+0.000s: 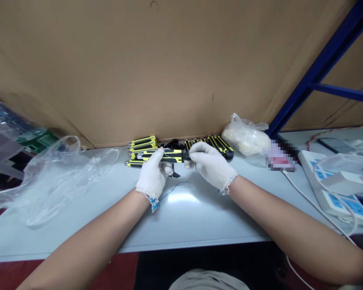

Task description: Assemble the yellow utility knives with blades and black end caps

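The gloved left hand [153,174] is closed around a yellow and black utility knife [166,156], the gloved right hand [210,165] pinches its dark end, and both hold it low over the bench [181,219] near other knives [219,145]

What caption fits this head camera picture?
White-gloved left hand and right hand hold a yellow-and-black utility knife over a pale table.

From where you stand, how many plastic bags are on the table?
2. A crumpled clear plastic bag lies at the left end of the table, and a plastic bag holding something pale sits at the back right. Others could be hidden.
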`<state>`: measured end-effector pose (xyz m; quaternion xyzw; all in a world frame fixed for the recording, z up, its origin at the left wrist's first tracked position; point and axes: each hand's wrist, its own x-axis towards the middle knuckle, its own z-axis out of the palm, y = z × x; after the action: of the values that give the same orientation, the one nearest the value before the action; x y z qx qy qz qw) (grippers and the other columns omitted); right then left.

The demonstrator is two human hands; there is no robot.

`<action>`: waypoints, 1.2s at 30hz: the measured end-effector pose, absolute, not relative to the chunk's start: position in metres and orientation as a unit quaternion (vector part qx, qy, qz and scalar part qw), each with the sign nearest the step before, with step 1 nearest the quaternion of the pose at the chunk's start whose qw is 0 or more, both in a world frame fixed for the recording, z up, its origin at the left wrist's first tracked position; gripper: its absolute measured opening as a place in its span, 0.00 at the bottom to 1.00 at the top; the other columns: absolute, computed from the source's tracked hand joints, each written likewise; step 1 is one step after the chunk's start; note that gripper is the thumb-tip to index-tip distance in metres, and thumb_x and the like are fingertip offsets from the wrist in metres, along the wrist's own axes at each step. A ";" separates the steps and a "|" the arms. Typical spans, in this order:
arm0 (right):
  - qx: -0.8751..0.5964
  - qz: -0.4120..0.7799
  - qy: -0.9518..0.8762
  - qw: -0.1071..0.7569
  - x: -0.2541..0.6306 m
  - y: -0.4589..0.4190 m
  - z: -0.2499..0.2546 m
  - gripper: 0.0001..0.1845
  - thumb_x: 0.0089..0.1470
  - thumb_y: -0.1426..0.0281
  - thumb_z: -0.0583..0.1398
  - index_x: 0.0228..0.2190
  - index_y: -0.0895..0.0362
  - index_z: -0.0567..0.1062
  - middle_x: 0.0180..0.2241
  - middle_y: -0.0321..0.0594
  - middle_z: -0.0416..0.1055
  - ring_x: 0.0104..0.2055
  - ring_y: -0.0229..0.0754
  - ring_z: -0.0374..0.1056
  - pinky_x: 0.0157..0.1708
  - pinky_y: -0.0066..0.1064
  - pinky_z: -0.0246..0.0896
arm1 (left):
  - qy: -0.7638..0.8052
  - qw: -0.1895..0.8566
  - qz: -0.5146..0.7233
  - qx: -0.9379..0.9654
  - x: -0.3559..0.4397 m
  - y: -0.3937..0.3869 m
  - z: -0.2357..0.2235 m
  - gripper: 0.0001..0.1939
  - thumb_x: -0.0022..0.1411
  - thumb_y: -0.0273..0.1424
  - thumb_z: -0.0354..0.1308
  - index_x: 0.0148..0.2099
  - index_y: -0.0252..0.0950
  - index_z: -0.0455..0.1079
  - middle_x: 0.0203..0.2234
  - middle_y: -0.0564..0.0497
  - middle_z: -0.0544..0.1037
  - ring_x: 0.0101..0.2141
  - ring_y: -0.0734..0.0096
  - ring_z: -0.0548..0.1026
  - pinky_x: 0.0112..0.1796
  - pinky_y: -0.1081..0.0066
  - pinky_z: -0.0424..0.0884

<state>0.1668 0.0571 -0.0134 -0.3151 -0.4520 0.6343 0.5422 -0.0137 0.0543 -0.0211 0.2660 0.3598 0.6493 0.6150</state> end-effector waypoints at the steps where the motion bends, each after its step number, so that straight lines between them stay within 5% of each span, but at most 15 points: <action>1: -0.317 0.633 -0.456 0.540 0.166 0.057 -0.014 0.12 0.47 0.68 0.70 0.30 0.54 0.71 0.26 0.32 0.71 0.28 0.39 0.71 0.34 0.35 0.69 | 0.358 0.614 0.652 0.263 -0.013 0.054 -0.021 0.17 0.57 0.36 0.74 0.43 0.37 0.72 0.29 0.57 0.75 0.19 0.80 0.68 0.17 0.77 0.65; 8: -0.330 0.604 -0.504 0.522 0.170 0.059 -0.016 0.13 0.44 0.75 0.68 0.35 0.54 0.75 0.31 0.31 0.72 0.28 0.35 0.66 0.32 0.32 0.60 | 0.351 0.617 0.659 0.251 -0.013 0.054 -0.020 0.18 0.55 0.36 0.75 0.42 0.37 0.71 0.28 0.57 0.75 0.18 0.80 0.68 0.16 0.77 0.65; 22: -0.323 0.598 -0.490 0.545 0.169 0.064 -0.024 0.09 0.47 0.71 0.67 0.34 0.54 0.74 0.33 0.35 0.71 0.33 0.39 0.68 0.32 0.33 0.62 | 0.370 0.583 0.658 0.301 -0.012 0.053 -0.023 0.17 0.58 0.39 0.74 0.40 0.37 0.72 0.26 0.56 0.75 0.18 0.78 0.69 0.17 0.77 0.65; 27: -0.341 0.547 -0.559 0.521 0.171 0.066 -0.026 0.23 0.45 0.76 0.65 0.45 0.53 0.75 0.46 0.37 0.73 0.38 0.39 0.69 0.32 0.31 0.65 | 0.364 0.587 0.667 0.279 -0.013 0.054 -0.020 0.17 0.56 0.38 0.74 0.40 0.37 0.72 0.27 0.57 0.76 0.18 0.79 0.68 0.17 0.76 0.65; 32: -0.374 0.550 -0.564 0.489 0.176 0.063 -0.016 0.22 0.47 0.73 0.66 0.47 0.55 0.79 0.39 0.37 0.76 0.34 0.38 0.69 0.37 0.35 0.67 | 0.342 0.593 0.686 0.246 -0.013 0.056 -0.018 0.18 0.56 0.36 0.75 0.42 0.36 0.72 0.30 0.56 0.77 0.20 0.79 0.70 0.16 0.76 0.64; 36: -0.373 0.539 -0.604 0.454 0.179 0.054 -0.004 0.36 0.54 0.72 0.64 0.65 0.55 0.73 0.33 0.37 0.76 0.31 0.40 0.69 0.34 0.36 0.67 | 0.322 0.591 0.695 0.251 -0.013 0.056 -0.018 0.18 0.57 0.37 0.75 0.43 0.36 0.72 0.32 0.54 0.78 0.21 0.79 0.70 0.17 0.77 0.64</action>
<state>0.1786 0.0536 -0.0036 -0.3734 -0.6037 0.5387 0.4538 -0.0134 0.0563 -0.0185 0.2511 0.3219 0.6954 0.5914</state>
